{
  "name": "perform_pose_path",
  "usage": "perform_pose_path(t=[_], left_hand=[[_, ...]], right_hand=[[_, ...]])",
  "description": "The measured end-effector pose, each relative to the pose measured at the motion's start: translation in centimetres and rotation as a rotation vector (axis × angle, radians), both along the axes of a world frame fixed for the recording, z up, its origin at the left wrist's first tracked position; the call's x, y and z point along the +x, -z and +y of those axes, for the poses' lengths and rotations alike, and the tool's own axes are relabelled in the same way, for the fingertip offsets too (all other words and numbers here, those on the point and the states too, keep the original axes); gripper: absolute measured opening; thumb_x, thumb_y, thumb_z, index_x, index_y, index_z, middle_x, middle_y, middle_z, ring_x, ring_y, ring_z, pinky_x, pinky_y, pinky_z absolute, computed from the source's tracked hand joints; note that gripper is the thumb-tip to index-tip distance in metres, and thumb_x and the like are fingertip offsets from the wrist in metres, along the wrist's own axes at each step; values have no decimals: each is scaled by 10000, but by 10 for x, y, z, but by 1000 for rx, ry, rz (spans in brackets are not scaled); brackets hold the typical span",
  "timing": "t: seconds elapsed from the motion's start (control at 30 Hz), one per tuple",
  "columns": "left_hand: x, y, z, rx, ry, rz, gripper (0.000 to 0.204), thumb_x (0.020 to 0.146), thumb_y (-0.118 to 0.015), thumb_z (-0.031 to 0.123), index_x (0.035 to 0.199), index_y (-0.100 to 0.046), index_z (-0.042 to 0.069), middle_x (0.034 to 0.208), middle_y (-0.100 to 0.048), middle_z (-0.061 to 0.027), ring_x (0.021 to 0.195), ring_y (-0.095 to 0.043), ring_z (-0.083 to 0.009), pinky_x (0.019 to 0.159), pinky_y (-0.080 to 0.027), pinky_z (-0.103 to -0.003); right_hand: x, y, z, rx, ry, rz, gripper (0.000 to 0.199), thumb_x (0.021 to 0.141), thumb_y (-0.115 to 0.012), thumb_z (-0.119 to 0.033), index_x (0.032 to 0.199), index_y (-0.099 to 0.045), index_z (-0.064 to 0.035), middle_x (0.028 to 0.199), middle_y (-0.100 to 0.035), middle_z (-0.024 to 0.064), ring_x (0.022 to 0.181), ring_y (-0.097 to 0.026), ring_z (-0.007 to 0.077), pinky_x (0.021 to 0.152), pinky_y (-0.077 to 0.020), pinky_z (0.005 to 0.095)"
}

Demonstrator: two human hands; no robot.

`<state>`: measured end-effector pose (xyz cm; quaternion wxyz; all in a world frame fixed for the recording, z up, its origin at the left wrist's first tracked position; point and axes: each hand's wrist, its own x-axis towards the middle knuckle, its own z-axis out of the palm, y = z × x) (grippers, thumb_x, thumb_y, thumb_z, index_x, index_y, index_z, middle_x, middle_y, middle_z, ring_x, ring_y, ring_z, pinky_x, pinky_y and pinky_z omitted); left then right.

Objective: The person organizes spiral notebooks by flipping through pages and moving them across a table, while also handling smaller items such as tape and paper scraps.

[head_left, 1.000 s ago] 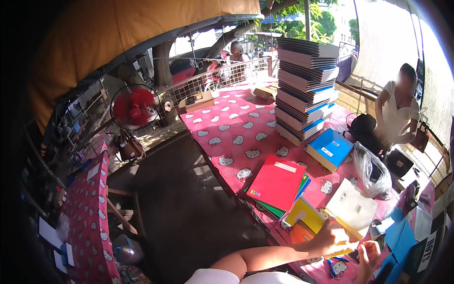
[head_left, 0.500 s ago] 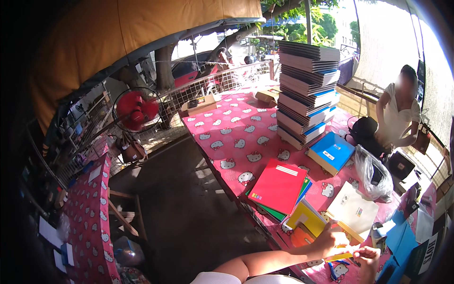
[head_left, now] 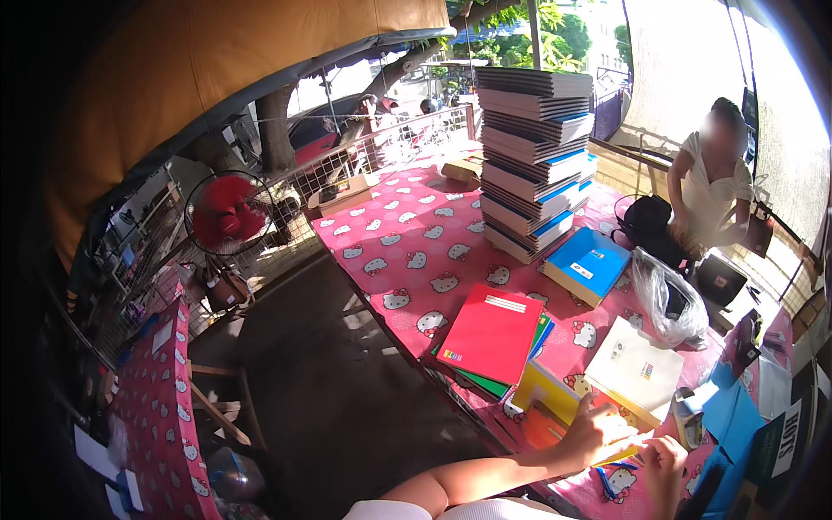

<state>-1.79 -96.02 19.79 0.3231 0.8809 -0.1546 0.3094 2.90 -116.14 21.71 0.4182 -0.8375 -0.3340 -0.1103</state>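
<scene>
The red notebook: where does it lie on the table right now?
In the head view, the red notebook lies atop a green one near the table's front edge, left of the white booklet and below the tall stack of books.

Clear plastic bag (head_left: 667,295) beside blue book's white label (head_left: 582,270); dark sign (head_left: 790,431) at right edge.

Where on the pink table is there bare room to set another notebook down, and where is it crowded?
Bare patch: the pink tablecloth between the small box by the railing, the tall notebook stack and the red notebook. Crowded: the near end, where the left hand and right hand work on a yellow notebook beside the white notebook and plastic bag.
</scene>
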Motion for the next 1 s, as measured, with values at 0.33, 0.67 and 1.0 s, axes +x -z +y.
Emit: perform_pose_path(t=[0.33,0.67,1.0], left_hand=[[1,0,-1,-7,32,-49,221,843,-648,243,1056,-694,206,938,-662,19,927,-560,-164,1044,-248,-493],[3,7,1,-21,37,-16,265,760,-728,210,1007,-672,131,896,-664,-8,898,-575,-189,1023,-294,-486],[5,-3,1,-28,69,-32,245,655,-757,125,891,-692,111,798,-667,41,779,-582,-130,991,-286,-410]], right_hand=[[-10,6,-17,-65,52,19,307,707,-715,-41,973,-566,-19,864,-546,139,682,-547,275,603,-463,361],[-31,-45,14,-72,123,385,223,763,-649,4,966,-558,-10,869,-593,140,691,-588,273,603,-469,352],[-21,-21,20,-168,142,-220,110,787,-663,-49,816,-567,-4,731,-572,122,670,-591,281,604,-461,342]])
